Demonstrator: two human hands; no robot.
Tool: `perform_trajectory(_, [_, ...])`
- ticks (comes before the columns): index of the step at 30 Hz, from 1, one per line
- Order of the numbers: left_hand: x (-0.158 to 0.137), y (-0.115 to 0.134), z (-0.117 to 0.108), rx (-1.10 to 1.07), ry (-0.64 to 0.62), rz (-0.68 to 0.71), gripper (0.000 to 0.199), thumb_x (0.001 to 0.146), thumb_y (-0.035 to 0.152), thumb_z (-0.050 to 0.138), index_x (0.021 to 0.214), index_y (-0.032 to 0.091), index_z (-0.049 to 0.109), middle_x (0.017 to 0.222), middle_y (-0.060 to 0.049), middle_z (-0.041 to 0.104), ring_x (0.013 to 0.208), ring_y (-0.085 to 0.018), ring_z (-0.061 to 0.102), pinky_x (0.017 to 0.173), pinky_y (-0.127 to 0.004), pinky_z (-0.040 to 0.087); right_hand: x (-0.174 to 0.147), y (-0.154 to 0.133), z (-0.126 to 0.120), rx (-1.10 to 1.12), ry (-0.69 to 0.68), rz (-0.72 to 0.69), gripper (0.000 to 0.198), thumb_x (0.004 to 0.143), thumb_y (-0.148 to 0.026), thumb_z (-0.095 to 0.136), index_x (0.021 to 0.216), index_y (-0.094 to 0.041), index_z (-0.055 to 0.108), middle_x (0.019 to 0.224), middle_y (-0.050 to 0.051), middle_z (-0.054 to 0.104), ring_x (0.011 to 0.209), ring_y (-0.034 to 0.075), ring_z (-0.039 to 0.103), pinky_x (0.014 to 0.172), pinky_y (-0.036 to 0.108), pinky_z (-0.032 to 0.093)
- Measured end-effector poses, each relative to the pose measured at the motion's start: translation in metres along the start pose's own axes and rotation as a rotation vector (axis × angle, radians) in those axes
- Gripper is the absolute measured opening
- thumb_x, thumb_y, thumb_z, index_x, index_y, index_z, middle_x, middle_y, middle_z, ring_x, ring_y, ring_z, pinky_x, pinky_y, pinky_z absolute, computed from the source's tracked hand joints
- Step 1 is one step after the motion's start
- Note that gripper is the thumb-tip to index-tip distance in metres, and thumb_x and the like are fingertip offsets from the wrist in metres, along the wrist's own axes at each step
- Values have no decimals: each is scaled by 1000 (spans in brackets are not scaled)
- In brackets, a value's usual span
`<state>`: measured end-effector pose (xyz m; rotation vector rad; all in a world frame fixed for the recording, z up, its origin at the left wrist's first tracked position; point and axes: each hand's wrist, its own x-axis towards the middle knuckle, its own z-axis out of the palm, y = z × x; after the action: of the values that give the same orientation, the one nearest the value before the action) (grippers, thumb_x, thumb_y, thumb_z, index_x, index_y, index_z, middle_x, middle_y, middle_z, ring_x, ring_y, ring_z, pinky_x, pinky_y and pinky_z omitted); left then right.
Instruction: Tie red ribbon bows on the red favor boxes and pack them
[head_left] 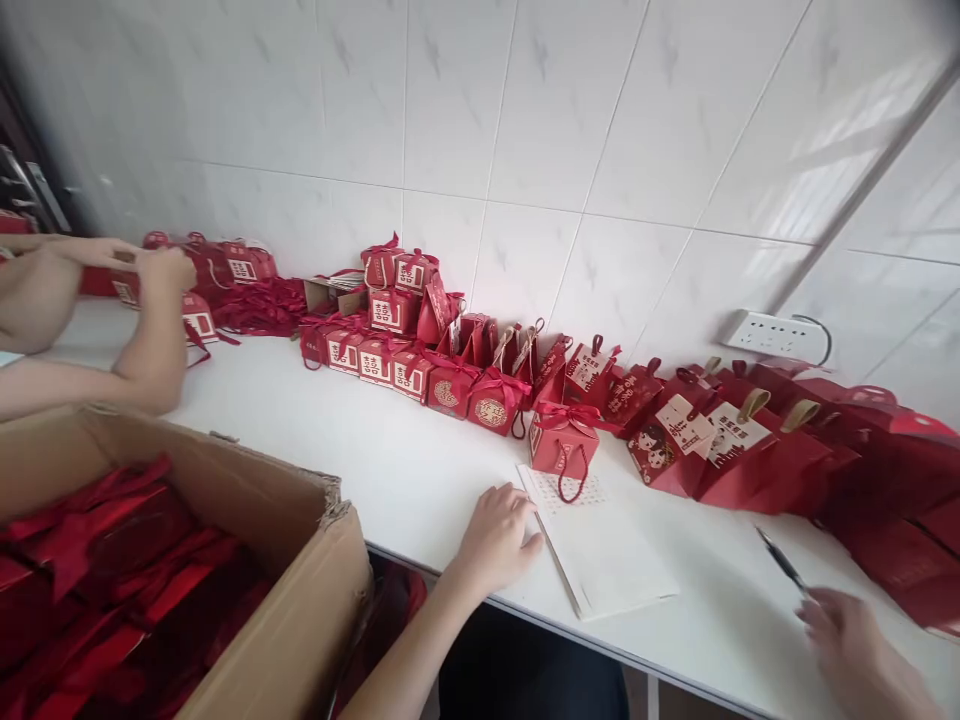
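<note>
My left hand (499, 538) rests on the white table beside a pad of paper (619, 560). Its fingers lie loosely on the tabletop, at the pad's left edge, with nothing held. At the lower right, slightly blurred, my right hand (844, 640) grips a black pen (781, 560) whose tip points up and away to the left, apart from the paper. A red gift box (564, 445) with a ribbon bow and a cord handle stands on the pad's far end, partly covering a printed sheet (581, 492).
Red gift boxes (375, 360) and red gift bags (675, 440) line the tiled wall. An open cardboard box (300, 560) full of red boxes stands at left. Behind it, a co-worker's hands (161, 265) handle a red box. A power strip (772, 333) sits by the wall.
</note>
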<state>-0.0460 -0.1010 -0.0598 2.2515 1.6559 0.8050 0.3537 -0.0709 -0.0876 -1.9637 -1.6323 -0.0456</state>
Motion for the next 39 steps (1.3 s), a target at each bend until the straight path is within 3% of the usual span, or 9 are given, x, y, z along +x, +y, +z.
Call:
perform_trajectory(5, [1,-1,0,13,-12,-4,30,83,23,48,112,17,54,121,-9,56,124,-27,42,106,-46,32,24,-91,17,373,-253,-91,20,76,-42,33,85,-23,36,91,12,65,73,25,65,74,40,51])
perform_trajectory(8, [4,-5,2,7,-15,-17,33,83,23,47,115,16,51,122,-9,56,125,-27,41,105,-46,32,42,-121,29,383,-289,-198,10,82,-30,28,85,-22,32,97,14,63,90,23,62,78,36,50])
perform_trajectory(10, [5,-7,3,-4,-10,-20,33,83,23,47,115,16,51,122,-8,57,125,-27,42,106,-46,31,50,-131,37,354,-300,-225,7,82,-26,31,86,-21,35,97,13,62,89,23,62,78,35,49])
perform_trajectory(16, [6,-13,6,-31,10,-28,33,83,25,46,114,19,52,122,-7,58,125,-25,43,106,-46,32,64,-135,57,293,-303,-253,12,84,-18,35,91,-19,44,103,10,61,95,21,59,85,34,45])
perform_trajectory(20, [8,-14,6,-20,21,-23,32,83,27,45,113,19,53,120,-8,59,123,-25,45,104,-45,34,71,-136,63,291,-259,-216,12,85,-17,37,92,-18,47,97,9,62,87,20,60,81,32,46])
perform_trajectory(28, [11,-18,8,-3,28,7,33,84,30,44,113,20,54,119,-7,60,122,-24,46,103,-44,36,52,-127,47,202,-26,-133,26,94,-25,29,105,-15,51,111,12,57,100,20,56,87,32,43])
perform_trajectory(31, [12,-19,9,3,28,13,32,84,31,44,112,20,55,120,-6,60,123,-26,46,104,-45,36,42,-119,42,86,-64,-166,19,89,-23,42,90,-16,60,98,8,61,97,20,55,91,33,39])
perform_trajectory(34, [13,-21,10,14,61,31,32,83,33,44,110,21,56,118,-6,61,121,-26,48,101,-44,39,39,-117,43,-16,-139,-194,15,84,-20,50,78,-18,63,86,4,63,90,19,57,84,28,41])
perform_trajectory(39, [15,-23,10,33,56,40,33,82,33,44,111,21,57,117,-6,62,121,-26,49,101,-44,40,48,-137,52,-131,-132,-230,17,88,-19,49,88,-17,65,93,7,63,93,20,55,86,30,36])
